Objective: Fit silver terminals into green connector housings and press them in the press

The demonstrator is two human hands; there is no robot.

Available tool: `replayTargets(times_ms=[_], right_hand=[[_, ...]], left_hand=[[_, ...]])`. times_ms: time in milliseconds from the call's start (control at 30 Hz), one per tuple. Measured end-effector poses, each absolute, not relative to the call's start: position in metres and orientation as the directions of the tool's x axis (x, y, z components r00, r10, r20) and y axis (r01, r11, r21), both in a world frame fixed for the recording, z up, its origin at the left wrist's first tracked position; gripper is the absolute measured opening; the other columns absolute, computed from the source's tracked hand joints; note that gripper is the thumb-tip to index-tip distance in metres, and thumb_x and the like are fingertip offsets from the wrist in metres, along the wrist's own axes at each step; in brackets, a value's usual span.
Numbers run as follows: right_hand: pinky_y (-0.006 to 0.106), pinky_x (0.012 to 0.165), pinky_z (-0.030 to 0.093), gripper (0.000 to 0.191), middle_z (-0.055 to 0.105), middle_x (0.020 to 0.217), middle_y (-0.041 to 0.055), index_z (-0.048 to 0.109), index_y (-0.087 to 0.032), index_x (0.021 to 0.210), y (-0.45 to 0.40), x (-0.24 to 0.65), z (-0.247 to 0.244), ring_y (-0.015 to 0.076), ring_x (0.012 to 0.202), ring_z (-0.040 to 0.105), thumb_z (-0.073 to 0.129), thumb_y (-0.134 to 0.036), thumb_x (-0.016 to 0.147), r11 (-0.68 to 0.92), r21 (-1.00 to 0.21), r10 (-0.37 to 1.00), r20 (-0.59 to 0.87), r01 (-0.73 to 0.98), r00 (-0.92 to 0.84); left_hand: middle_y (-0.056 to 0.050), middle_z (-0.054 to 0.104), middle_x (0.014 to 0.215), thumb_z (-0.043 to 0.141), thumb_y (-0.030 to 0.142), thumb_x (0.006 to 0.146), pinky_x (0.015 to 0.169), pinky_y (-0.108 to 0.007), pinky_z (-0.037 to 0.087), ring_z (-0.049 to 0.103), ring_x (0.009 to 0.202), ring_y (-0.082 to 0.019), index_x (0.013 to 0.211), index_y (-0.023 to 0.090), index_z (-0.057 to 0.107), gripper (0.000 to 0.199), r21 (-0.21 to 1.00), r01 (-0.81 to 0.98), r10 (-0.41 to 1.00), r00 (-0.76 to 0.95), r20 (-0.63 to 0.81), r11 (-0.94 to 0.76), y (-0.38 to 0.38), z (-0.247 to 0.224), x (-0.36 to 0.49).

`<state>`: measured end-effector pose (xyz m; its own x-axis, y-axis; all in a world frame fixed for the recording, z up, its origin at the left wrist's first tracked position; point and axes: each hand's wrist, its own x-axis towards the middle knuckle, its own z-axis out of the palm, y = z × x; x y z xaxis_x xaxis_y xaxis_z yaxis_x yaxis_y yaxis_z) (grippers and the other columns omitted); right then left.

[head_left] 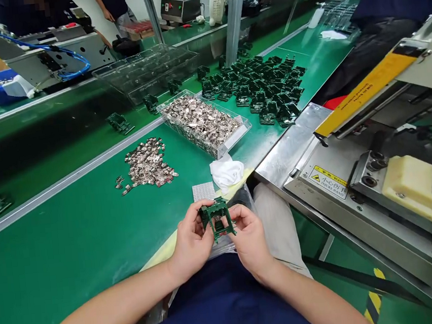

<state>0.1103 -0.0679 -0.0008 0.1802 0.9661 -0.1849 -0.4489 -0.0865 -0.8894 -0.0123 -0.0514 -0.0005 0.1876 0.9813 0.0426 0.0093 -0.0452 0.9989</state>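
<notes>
Between my two hands is a dark green plastic frame [221,216] with an open middle, held above my lap at the table's front edge. My left hand [193,238] grips its left side, thumb in front and fingers behind. On the right side, the thumb and fingers of my right hand [250,232] pinch the frame near its edge. Just beyond the frame lie a grey perforated block [203,191] and a crumpled white cloth [228,173]. A loose pile of small silvery metal pieces [149,163] spreads on the green tabletop [73,231].
A clear bin [219,154] full of similar metal pieces stands mid-table. Many green frames [258,86] are heaped behind it. To my right is a machine with a yellow bar [366,94] and a warning label [328,181]. Other people stand beyond the table.
</notes>
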Motion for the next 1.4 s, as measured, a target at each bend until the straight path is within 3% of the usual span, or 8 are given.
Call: replayTargets(times_ms=[200,300,400,500,733,933,1267,1400], right_hand=[[0.025,0.055,0.052,0.028,0.059,0.069,-0.0016,0.058,-0.020,0.070,-0.066,0.126,-0.015,0.0120,0.058,0.055,0.079,-0.038,0.070,-0.105,-0.916,0.966,-0.186,-0.386,0.177],[0.025,0.058,0.053,0.032,0.060,0.075,0.0003,0.061,-0.019,0.079,-0.060,0.139,-0.032,0.0133,0.065,0.057,0.069,-0.051,0.078,-0.155,-0.955,0.953,-0.211,-0.251,0.216],[0.025,0.054,0.051,0.048,0.063,0.073,0.0036,0.064,-0.017,0.078,-0.055,0.139,-0.050,0.0142,0.063,0.058,0.057,-0.065,0.081,-0.259,-0.957,0.958,-0.272,-0.129,0.092],[0.026,0.054,0.050,0.054,0.065,0.068,0.0051,0.065,-0.016,0.072,-0.057,0.128,-0.061,0.0145,0.058,0.059,0.056,-0.068,0.080,-0.264,-0.961,0.963,-0.258,-0.080,-0.078],[0.027,0.061,0.049,0.051,0.065,0.067,0.0032,0.065,-0.018,0.072,-0.064,0.115,-0.072,0.0150,0.061,0.059,0.048,-0.063,0.089,-0.087,-0.996,0.973,-0.077,-0.036,-0.216],[0.028,0.067,0.045,0.043,0.061,0.069,0.0029,0.065,-0.020,0.069,-0.060,0.125,-0.084,0.0165,0.067,0.057,0.048,-0.053,0.092,0.082,-0.989,0.961,0.045,0.125,-0.274],[0.026,0.051,0.036,0.027,0.062,0.051,0.0003,0.064,-0.021,0.056,-0.056,0.148,-0.082,0.0166,0.048,0.055,0.063,-0.022,0.083,-0.047,-0.844,0.962,-0.182,0.534,-0.204],[0.027,0.053,0.038,0.021,0.067,0.057,0.0021,0.067,-0.021,0.059,-0.052,0.156,-0.061,0.0185,0.053,0.060,0.066,-0.017,0.080,-0.036,-0.771,0.962,-0.199,0.636,-0.186]], left_hand=[[-0.002,0.062,0.087,0.068,0.025,0.082,0.067,-0.026,0.058,0.063,0.071,-0.013,0.111,0.021,0.054,0.033,0.998,0.038,0.963,0.266,0.042,-0.054,-0.038,-0.006,-0.013],[-0.003,0.059,0.090,0.067,0.034,0.082,0.062,-0.025,0.059,0.061,0.072,-0.013,0.112,0.021,0.053,0.035,0.993,0.034,0.982,0.159,0.103,-0.110,-0.013,-0.012,-0.016],[-0.004,0.057,0.097,0.069,0.042,0.080,0.064,-0.026,0.059,0.061,0.080,-0.015,0.113,0.021,0.051,0.043,0.985,-0.004,0.985,-0.002,0.173,-0.173,0.014,-0.021,-0.014],[-0.004,0.056,0.097,0.071,0.046,0.078,0.068,-0.028,0.060,0.062,0.083,-0.016,0.111,0.021,0.048,0.047,0.986,-0.038,0.986,-0.022,0.164,-0.165,0.026,-0.029,-0.011],[-0.005,0.057,0.095,0.063,0.039,0.086,0.068,-0.025,0.055,0.060,0.081,-0.014,0.118,0.020,0.048,0.041,0.986,0.065,0.988,0.033,0.149,-0.150,0.016,-0.037,-0.016],[-0.003,0.058,0.087,0.066,0.030,0.083,0.066,-0.026,0.054,0.060,0.076,-0.016,0.120,0.020,0.051,0.041,0.976,0.148,0.987,0.022,0.161,-0.162,0.018,-0.039,-0.018],[-0.005,0.057,0.095,0.064,0.037,0.085,0.067,-0.025,0.053,0.058,0.077,-0.014,0.118,0.019,0.051,0.040,0.985,0.075,0.988,0.018,0.153,-0.154,0.014,-0.030,-0.018],[-0.003,0.056,0.094,0.063,0.038,0.086,0.070,-0.026,0.054,0.056,0.076,-0.012,0.116,0.020,0.051,0.037,0.987,0.011,0.987,0.035,0.158,-0.158,0.010,-0.024,-0.018]])
